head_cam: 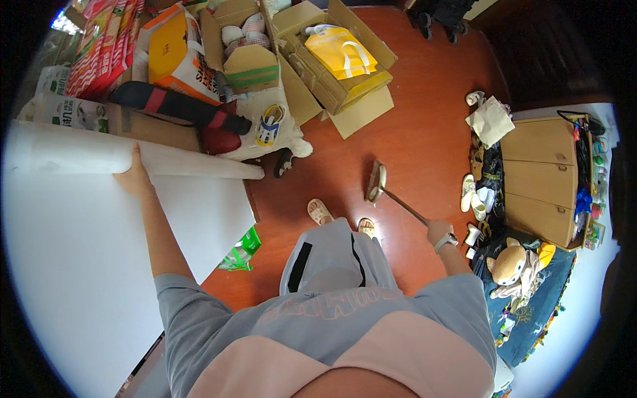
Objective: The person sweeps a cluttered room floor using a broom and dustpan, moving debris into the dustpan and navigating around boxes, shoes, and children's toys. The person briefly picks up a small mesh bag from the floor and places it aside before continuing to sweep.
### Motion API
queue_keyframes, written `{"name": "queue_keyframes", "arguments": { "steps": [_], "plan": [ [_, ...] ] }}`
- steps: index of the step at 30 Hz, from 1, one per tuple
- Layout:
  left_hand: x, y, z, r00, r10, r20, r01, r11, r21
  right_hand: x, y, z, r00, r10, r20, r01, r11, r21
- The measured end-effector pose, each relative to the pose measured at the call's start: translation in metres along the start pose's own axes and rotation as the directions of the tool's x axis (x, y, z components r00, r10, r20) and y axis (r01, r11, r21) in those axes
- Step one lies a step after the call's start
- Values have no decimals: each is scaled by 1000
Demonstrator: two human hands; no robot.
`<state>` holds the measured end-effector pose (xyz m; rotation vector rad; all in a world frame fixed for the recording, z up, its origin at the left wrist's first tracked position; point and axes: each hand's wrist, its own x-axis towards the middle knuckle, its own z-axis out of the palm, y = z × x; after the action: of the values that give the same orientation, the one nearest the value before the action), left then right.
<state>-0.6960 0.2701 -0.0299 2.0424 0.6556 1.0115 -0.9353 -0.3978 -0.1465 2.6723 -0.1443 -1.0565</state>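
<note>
A broom [405,206] stands to the right of my feet, its brush head on the red-brown floor [423,124]. My right hand [440,233], with a watch at the wrist, is closed round the upper end of its handle. Out to the left, my left hand [134,174] rests against the rounded white edge [199,164] of a tall white panel or wall end, thumb up and fingers partly hidden; it holds no loose thing. Both my feet, in light sandals [318,211], stand on the floor between the hands.
Open cardboard boxes, one with a yellow bag [341,52], lie ahead. A child's sandal [270,125] and a dark long case [179,107] lie at upper left. Shoes [468,191] line a wooden cabinet [540,181] at right, near a plush toy [510,263]. A green bag [241,251] is at left.
</note>
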Motion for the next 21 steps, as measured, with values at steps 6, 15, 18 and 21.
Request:
{"name": "queue_keyframes", "arguments": {
  "steps": [6,15,18,21],
  "plan": [
    [10,1,0,1000,15,23,-23,915,403,-17,-53,-1,998,-70,-5,70,985,156],
    [2,6,-24,477,-709,519,516,704,487,58,-102,68,989,-84,121,50,964,262],
    [-12,-1,-16,557,-500,664,576,808,124,28,-33,89,983,-2,181,-44,967,250],
    [-23,3,-10,599,-364,713,619,775,-125,3,21,102,960,125,250,-173,968,180]
  ]
}}
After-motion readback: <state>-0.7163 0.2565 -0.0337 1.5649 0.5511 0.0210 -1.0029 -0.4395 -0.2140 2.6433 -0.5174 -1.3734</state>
